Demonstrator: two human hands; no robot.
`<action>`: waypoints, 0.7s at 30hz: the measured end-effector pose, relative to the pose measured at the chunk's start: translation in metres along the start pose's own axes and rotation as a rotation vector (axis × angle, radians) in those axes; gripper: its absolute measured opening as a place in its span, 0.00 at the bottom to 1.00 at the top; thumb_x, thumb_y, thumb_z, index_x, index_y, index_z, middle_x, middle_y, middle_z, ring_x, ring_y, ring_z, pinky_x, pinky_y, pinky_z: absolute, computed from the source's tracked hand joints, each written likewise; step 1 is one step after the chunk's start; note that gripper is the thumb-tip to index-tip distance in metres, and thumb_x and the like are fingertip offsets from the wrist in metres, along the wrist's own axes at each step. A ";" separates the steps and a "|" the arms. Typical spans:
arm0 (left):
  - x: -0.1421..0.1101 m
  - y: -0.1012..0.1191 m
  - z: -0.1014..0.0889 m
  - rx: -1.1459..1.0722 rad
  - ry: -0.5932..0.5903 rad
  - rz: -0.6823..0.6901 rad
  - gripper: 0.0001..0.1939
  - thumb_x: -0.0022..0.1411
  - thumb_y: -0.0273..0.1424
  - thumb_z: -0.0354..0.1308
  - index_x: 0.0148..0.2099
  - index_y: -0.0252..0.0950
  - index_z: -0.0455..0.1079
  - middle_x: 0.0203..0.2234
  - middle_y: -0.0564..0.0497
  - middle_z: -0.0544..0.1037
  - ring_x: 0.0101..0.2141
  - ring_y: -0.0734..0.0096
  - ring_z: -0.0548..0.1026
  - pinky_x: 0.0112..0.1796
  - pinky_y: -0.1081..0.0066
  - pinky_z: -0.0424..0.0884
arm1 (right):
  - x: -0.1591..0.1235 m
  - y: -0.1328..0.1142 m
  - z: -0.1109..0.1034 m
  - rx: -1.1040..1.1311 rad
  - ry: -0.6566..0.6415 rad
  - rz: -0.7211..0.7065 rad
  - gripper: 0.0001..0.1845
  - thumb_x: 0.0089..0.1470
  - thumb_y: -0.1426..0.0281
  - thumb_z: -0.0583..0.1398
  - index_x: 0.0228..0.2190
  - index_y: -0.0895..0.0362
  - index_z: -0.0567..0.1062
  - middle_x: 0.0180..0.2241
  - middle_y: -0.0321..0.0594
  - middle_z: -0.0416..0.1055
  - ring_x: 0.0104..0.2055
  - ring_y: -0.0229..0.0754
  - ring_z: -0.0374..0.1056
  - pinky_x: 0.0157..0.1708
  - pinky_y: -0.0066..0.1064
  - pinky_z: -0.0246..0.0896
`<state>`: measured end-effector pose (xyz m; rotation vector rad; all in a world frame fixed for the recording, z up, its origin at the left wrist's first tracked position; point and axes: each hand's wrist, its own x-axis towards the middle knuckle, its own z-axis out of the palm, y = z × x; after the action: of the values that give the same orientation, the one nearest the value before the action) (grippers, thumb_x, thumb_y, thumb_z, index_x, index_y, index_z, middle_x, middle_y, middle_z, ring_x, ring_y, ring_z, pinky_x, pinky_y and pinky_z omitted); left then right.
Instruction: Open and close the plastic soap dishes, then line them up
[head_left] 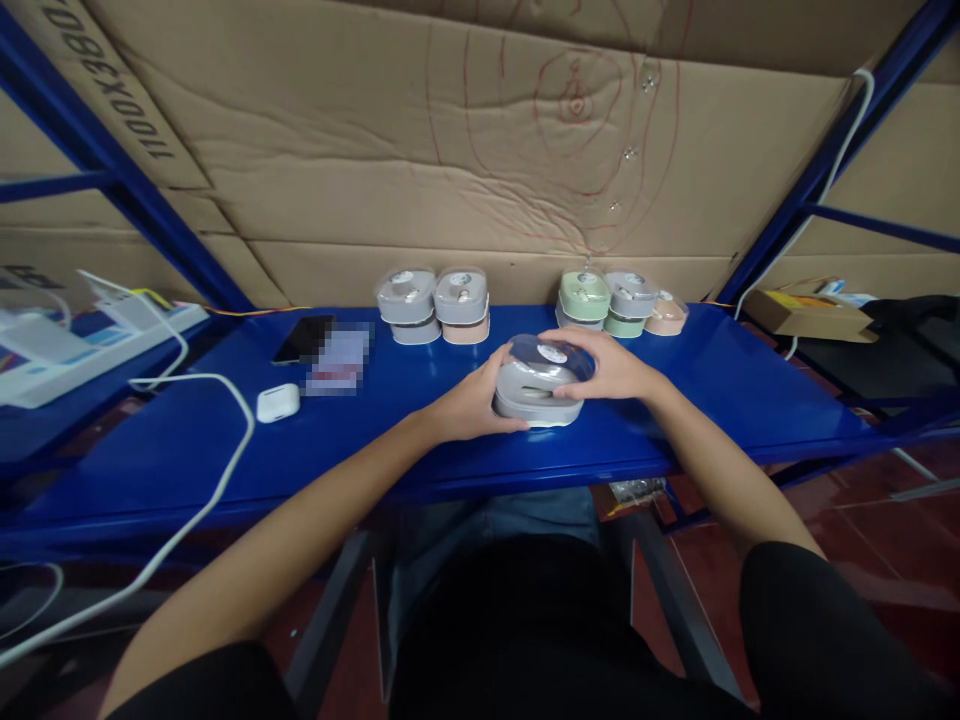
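A grey rounded plastic box (538,405) with a clear lid and a round white sticker is between my hands near the middle of the blue table. My left hand (480,395) is wrapped round its left side, fingers low by the base. My right hand (604,365) grips the lid's right side, with a thumb on the front near a dark slot. Behind it, similar boxes stand stacked: two grey-topped stacks (406,300) at left, and a green-topped box (585,297), a grey-topped box (630,295) and a peach box (666,314) at right.
On the table's left lie a dark phone (300,340), a blurred-out flat item (339,360) and a white earbud case (278,402). A white cable (244,440) crosses the left side. Cardboard (337,150) backs the table between blue posts; an open carton (810,315) sits right.
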<state>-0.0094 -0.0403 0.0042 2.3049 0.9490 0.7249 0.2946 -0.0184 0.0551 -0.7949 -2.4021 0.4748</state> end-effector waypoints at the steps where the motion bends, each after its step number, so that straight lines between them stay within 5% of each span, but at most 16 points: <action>1: 0.001 -0.004 0.002 -0.044 0.020 -0.004 0.74 0.53 0.52 0.82 0.86 0.38 0.41 0.77 0.26 0.65 0.76 0.29 0.66 0.74 0.36 0.64 | 0.001 -0.002 0.001 -0.008 -0.015 -0.005 0.46 0.55 0.46 0.75 0.69 0.50 0.77 0.60 0.49 0.80 0.56 0.58 0.77 0.61 0.55 0.74; 11: 0.004 -0.012 0.005 -0.114 0.037 -0.137 0.80 0.44 0.49 0.87 0.87 0.38 0.43 0.74 0.25 0.71 0.75 0.26 0.67 0.73 0.32 0.63 | 0.003 -0.006 0.015 -0.037 -0.116 -0.035 0.46 0.56 0.46 0.76 0.70 0.49 0.77 0.62 0.51 0.77 0.62 0.62 0.76 0.67 0.60 0.71; 21: 0.000 -0.010 0.010 -0.055 0.022 -0.103 0.75 0.54 0.48 0.81 0.88 0.37 0.36 0.83 0.22 0.51 0.80 0.23 0.56 0.74 0.30 0.61 | 0.005 -0.005 0.016 -0.046 -0.146 -0.016 0.44 0.59 0.46 0.73 0.70 0.50 0.75 0.62 0.51 0.76 0.63 0.61 0.75 0.66 0.58 0.72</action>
<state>-0.0071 -0.0371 -0.0090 2.1873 1.0374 0.7255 0.2799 -0.0215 0.0471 -0.7852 -2.5606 0.4882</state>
